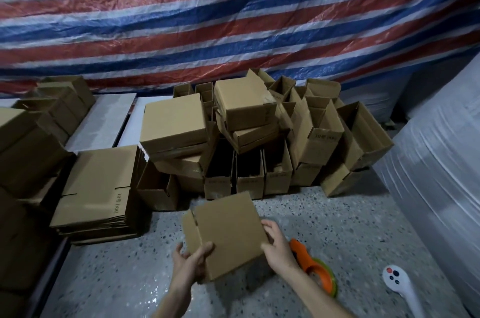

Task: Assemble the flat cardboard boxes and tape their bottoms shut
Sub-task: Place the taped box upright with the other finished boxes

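Held low over the speckled floor (337,227), near centre and just left of the orange tape dispenser (313,267): one cardboard box (228,232). Gripped from both sides, with the left hand (192,258) curled round the near-left edge, thumb lying on the broad face, and the right hand (278,245) clasping the right edge. Probably light and thin-walled, stiff across the panels yet quick to crease along the scored folds; dry and matte, so unlikely to slip. Best taken by opposite edges or corners, as here, rather than by the loose flaps, and squeezed only gently to avoid buckling a wall. Broad face turned up toward the camera and tilted; long axis running roughly near to far, leaning a little left at the far end, with a slit flap showing at the far-left corner. Hard to tell whether fully squared up or partly flat. Well apart to the left, a stack of flat blanks (98,188); farther off, a pile of assembled boxes (259,136).
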Available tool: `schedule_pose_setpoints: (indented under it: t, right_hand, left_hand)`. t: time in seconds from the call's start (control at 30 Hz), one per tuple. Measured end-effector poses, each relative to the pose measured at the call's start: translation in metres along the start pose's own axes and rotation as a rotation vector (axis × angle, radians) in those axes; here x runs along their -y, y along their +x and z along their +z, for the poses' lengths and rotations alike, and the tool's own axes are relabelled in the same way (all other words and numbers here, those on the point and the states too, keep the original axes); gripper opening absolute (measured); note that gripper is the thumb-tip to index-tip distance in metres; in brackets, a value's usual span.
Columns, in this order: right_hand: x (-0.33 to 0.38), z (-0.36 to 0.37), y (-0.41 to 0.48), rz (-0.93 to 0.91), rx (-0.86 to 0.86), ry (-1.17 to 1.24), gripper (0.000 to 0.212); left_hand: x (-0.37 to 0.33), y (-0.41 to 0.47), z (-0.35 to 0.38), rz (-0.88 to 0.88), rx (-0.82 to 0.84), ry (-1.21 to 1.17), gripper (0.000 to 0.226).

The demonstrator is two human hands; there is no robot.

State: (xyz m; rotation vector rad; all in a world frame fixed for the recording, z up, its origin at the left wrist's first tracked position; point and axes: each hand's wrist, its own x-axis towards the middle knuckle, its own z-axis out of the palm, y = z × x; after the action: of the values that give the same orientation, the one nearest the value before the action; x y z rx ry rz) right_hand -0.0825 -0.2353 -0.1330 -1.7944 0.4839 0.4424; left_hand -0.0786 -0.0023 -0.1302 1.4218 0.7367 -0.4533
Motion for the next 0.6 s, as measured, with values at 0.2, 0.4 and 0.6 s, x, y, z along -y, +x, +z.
schedule_pose_setpoints:
  t: [0.2,0.4,0.6]
  right_hand:
    - [0.0,0.03,-0.011,0.038,-0.034,-0.126,0.074]
    - [-0.013,0.055,-0.037,0.217,0.147,0.226,0.126]
    - [-0.011,0.054,-0.045,0.359,0.003,0.23,0.069]
  left_hand:
    - [0.03,0.0,0.007,0.435,-0.005,0.361,0.15]
    - [0.083,-0.005,0.01,0.243,0.118,0.19,0.099]
    - [0.067,-0.02,0.007,0.144,0.235,0.081,0.062]
